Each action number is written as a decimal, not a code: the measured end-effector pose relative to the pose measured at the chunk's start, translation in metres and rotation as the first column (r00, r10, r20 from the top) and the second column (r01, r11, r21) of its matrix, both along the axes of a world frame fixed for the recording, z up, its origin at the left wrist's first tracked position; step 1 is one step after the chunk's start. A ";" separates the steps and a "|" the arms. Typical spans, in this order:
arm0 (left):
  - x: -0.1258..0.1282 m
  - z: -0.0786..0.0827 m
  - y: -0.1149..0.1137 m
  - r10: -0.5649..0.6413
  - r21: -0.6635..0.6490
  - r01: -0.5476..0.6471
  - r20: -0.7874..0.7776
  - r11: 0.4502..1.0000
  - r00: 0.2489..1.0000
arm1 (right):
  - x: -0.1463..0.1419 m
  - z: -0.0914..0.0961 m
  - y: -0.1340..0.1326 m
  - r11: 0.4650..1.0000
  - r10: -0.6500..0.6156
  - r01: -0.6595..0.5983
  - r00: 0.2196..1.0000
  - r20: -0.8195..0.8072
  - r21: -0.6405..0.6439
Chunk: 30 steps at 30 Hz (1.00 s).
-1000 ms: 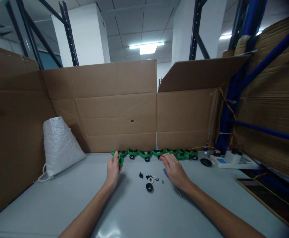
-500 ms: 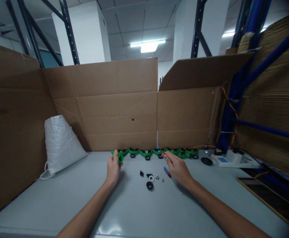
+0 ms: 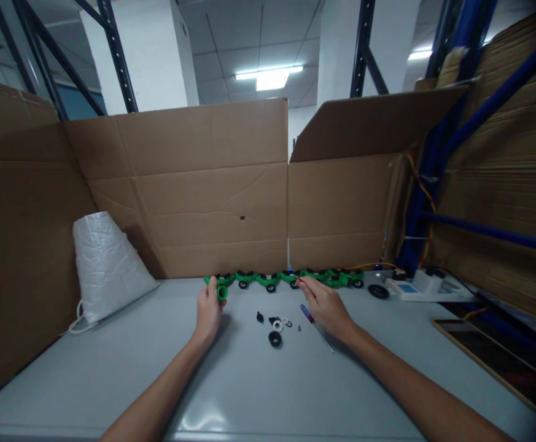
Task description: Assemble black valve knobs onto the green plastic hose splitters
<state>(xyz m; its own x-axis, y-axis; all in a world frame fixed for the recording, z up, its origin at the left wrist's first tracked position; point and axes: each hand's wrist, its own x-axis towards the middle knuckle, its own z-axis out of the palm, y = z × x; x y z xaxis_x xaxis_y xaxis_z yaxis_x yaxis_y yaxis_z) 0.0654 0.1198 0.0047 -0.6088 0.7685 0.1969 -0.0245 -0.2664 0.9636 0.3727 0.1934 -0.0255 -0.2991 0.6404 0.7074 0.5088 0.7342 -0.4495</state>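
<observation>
My left hand is closed round a green plastic part with a round ring-shaped opening, raised above the table. In my right hand a thin red piece is pinched between thumb and fingertips; its kind is too small to tell. Below that hand lies a screwdriver with a blue and red handle, its shaft toward me. Between the hands lie a black wheel-like ring, a white ring, small black parts, thin washers and a tiny metal piece.
A row of green toy vehicles with black wheels stands along the back of the grey table. A black ring and a white power strip are at right. A white padded bag leans at left; cardboard walls enclose the back.
The whole view has shifted slightly, with everything a little further left and up. Both hands keep their holds, and the small parts lie as before.
</observation>
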 end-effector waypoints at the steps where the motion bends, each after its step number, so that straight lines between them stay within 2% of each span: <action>1: 0.000 0.000 0.000 0.004 0.000 -0.004 0.002 1.000 1.000 | 0.000 0.000 0.000 1.000 -0.005 0.005 1.000 0.005 0.003; 10: -0.006 0.006 0.001 0.040 0.008 -0.040 0.035 0.999 0.999 | 0.007 0.004 0.006 0.998 -0.053 0.052 0.997 0.048 0.023; 19: -0.038 0.028 0.001 0.109 0.037 -0.113 0.095 0.993 0.990 | 0.020 0.001 0.025 0.988 -0.141 0.129 0.976 0.165 0.079; 30: -0.055 0.037 0.003 0.158 0.054 -0.168 0.155 0.984 0.975 | 0.032 0.002 0.040 0.976 -0.187 0.155 0.958 0.215 0.155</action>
<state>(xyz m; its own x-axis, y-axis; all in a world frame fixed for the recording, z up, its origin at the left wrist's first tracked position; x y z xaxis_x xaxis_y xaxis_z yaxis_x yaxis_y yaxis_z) 0.0107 0.1232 0.0418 -0.7515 0.6444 0.1414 -0.1180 -0.3421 0.9322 0.4047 0.2337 -0.0232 -0.3563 0.5994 0.7168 0.7093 0.6729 -0.2101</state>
